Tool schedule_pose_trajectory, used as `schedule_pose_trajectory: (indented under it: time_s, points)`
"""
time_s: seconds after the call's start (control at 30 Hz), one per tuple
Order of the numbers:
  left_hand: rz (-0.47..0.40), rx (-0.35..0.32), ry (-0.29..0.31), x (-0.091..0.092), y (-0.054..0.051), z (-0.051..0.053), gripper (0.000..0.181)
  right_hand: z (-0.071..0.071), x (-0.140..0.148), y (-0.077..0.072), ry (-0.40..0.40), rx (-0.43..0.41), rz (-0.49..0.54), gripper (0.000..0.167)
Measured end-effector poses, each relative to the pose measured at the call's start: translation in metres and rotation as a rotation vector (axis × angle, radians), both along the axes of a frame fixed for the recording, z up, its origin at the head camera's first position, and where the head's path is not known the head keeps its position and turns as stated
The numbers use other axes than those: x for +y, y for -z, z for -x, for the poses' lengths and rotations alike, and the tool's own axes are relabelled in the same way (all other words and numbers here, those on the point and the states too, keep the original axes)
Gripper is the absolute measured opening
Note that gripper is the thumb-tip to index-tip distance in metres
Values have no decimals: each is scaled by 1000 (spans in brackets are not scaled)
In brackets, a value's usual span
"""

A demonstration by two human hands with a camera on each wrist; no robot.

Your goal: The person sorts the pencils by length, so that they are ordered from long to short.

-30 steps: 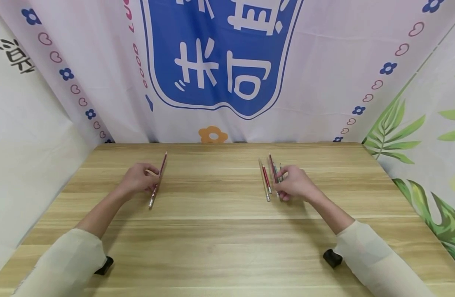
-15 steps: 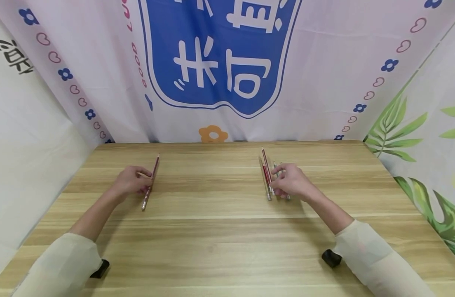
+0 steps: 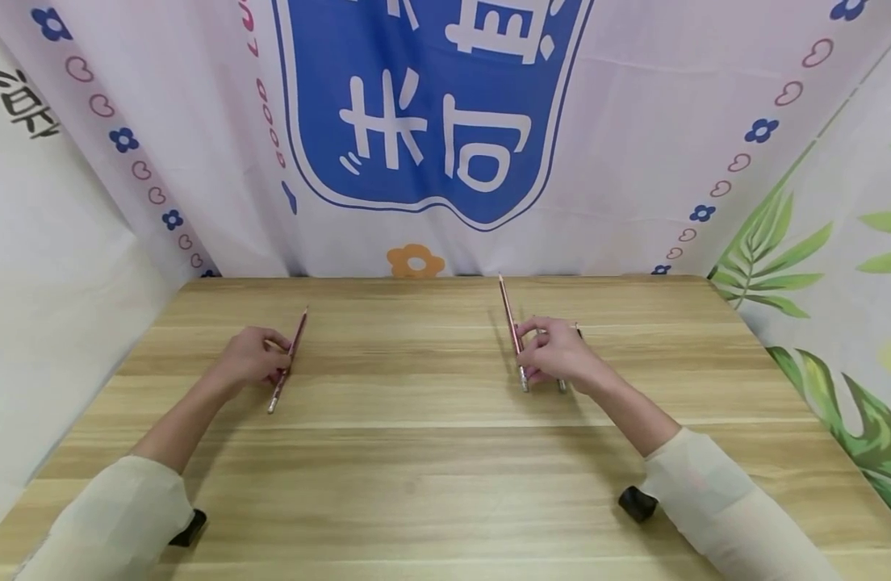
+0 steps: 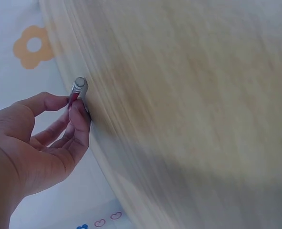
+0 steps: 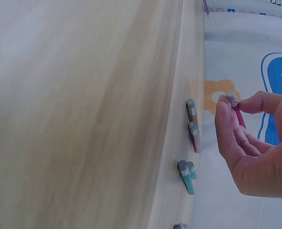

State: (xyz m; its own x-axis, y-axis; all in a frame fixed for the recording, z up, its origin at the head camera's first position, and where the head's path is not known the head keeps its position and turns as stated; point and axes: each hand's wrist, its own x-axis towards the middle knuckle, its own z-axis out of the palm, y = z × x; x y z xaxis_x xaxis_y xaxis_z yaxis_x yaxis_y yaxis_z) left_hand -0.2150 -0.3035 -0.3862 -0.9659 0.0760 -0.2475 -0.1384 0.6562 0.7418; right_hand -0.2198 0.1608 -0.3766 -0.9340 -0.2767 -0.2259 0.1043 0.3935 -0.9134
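My left hand (image 3: 253, 355) pinches a dark red pencil (image 3: 298, 329) between thumb and fingers, eraser end toward me. In the left wrist view the silver ferrule and eraser of that pencil (image 4: 79, 84) stick out past the fingertips. At the right, my right hand (image 3: 558, 353) pinches another dark red pencil (image 3: 508, 307), held above the table. Below it, in the right wrist view, lie a yellow pencil (image 5: 192, 110), a red pencil (image 5: 194, 136) and two teal pencils (image 5: 186, 177). From the head these are mostly hidden by the hand and the held pencil.
The wooden table (image 3: 409, 484) reaches back to a printed cloth (image 3: 634, 161). One more eraser end (image 5: 180, 226) shows at the bottom edge of the right wrist view. Black wrist devices (image 3: 637, 503) sit under the sleeves.
My left hand has carried its pencil a little to the left. The right hand has moved its pencil leftward, from beside the yellow and red pencils to over them.
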Motion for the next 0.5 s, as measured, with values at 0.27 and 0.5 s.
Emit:
schedule_pose_trajectory:
  time_s: [0.27, 0.5]
  points:
    - [44, 13, 29, 2, -4, -2, 36, 1, -10, 0, -28, -5, -3, 42]
    - [70, 34, 54, 3, -6, -2, 34, 1, -18, -1, -49, -13, -5, 40]
